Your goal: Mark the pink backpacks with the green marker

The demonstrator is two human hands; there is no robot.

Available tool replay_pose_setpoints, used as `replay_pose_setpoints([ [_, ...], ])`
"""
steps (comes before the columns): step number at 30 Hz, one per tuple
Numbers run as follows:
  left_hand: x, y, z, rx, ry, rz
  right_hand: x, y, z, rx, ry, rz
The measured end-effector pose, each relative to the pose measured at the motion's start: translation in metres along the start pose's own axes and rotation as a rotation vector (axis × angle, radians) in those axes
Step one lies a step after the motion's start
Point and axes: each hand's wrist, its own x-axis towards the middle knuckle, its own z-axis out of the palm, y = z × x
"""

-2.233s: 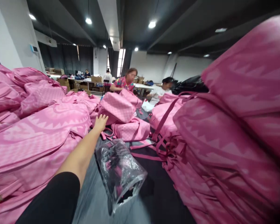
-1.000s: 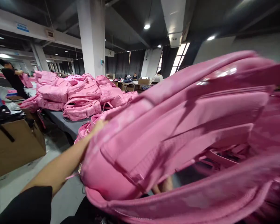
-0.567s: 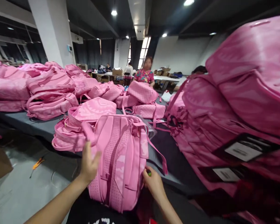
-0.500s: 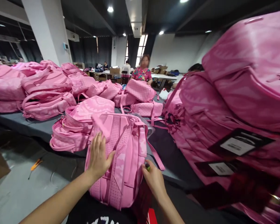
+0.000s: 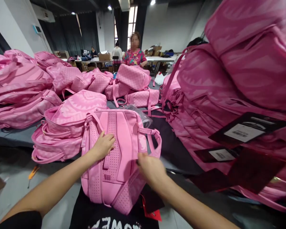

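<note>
A pink backpack [image 5: 128, 136] stands at the table edge in front of me, its padded, perforated back panel facing me. My left hand [image 5: 103, 145] lies on the left shoulder strap and back panel, fingers stretched loosely over the surface. At the panel's right side, my right hand [image 5: 151, 167] is closed in a fist. A small dark end of a slim tool pokes out by its thumb; the rest is hidden in the palm. The right shoulder strap [image 5: 127, 197] hangs twisted below that hand. A red tag [image 5: 150, 208] shows beneath the bag.
Another pink backpack [image 5: 82, 106] lies just left. Backpacks are heaped along the table [image 5: 13, 138] and stacked high at right, with black tags [image 5: 248, 128] hanging. Clear plastic [image 5: 143, 117] lies behind the bag. An orange-handled tool [image 5: 33, 172] lies lower left. A person [image 5: 134, 57] stands across the table.
The backpack has turned so its back panel faces me more squarely. My right hand has moved up and left onto the panel's edge; my left hand has shifted slightly. The view has tilted down.
</note>
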Motion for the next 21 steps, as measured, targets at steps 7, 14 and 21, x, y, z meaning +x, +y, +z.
replay_pose_setpoints([
  [7,0.077,0.015,0.021,-0.012,0.035,0.330,0.007,0.025,0.028,0.079,0.024,0.282],
  [14,0.137,0.014,0.032,0.051,0.108,0.550,0.020,0.011,0.048,0.044,-0.033,0.296],
  [21,0.164,-0.053,0.017,0.109,0.195,0.512,0.019,0.018,0.062,0.080,-0.047,0.301],
])
